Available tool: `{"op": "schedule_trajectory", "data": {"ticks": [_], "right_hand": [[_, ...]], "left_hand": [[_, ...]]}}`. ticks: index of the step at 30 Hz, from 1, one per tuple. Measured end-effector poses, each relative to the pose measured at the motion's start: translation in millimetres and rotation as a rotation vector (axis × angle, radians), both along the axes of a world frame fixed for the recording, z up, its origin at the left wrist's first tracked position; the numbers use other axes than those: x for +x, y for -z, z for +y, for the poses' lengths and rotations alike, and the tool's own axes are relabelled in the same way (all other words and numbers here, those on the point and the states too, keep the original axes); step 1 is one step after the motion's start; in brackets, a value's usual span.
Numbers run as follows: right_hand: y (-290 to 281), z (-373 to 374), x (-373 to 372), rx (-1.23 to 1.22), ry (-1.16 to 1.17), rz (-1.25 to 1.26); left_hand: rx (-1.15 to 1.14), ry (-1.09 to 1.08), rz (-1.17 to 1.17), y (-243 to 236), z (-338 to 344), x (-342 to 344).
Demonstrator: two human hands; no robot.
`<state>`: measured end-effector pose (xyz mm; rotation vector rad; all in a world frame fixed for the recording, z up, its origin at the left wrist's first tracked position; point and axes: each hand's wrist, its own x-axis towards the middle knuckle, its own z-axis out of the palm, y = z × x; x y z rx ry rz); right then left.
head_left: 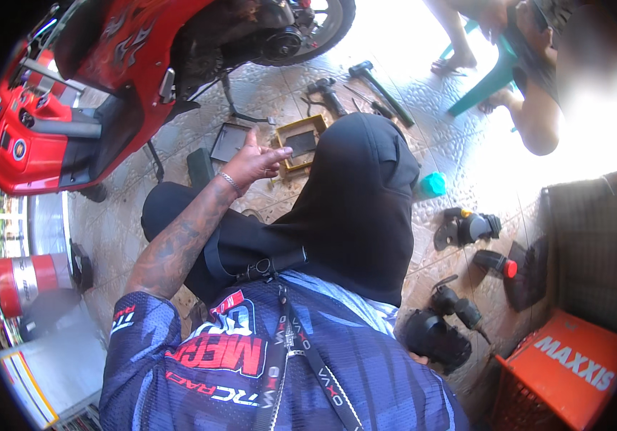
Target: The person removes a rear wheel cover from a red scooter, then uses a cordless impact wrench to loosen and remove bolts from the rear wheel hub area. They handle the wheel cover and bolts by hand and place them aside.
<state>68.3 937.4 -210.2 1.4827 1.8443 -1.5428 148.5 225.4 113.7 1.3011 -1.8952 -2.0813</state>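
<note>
Tiled floor [477,197] bears tools [389,97] beyond the left hand [252,162].

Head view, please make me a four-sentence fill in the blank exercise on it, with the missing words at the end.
1. The scooter at the upper left is mostly ____.
2. A bracelet circles the person's ____ wrist.
3. The tray just to the right of the left hand has a ____ rim.
4. The person's trousers are ____.

Missing words: red; left; yellow; black.
</note>
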Motion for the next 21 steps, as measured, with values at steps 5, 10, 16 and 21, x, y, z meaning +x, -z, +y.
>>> {"op": "schedule_trajectory", "data": {"ticks": [5,10,16,21], "right_hand": [[20.4,-42.8,-19.2,-0.053,-0.178,-0.091],[35.0,-66.2,-32.8,-0.061,-0.334,-0.172],[34.6,-96.1,-42.2,-0.044,-0.476,-0.239],[21.7,-118.4,-45.9,-0.018,-0.589,-0.275]], "left_hand": [[-0.044,-0.008,-0.092,3.1,-7.2,11.4],[-0.046,-0.046,-0.181,16.2,-4.9,9.9],[-0.063,0.042,-0.243,33.7,-11.3,-1.6],[-0.034,0.041,-0.225,41.9,-18.5,-18.1]]}}
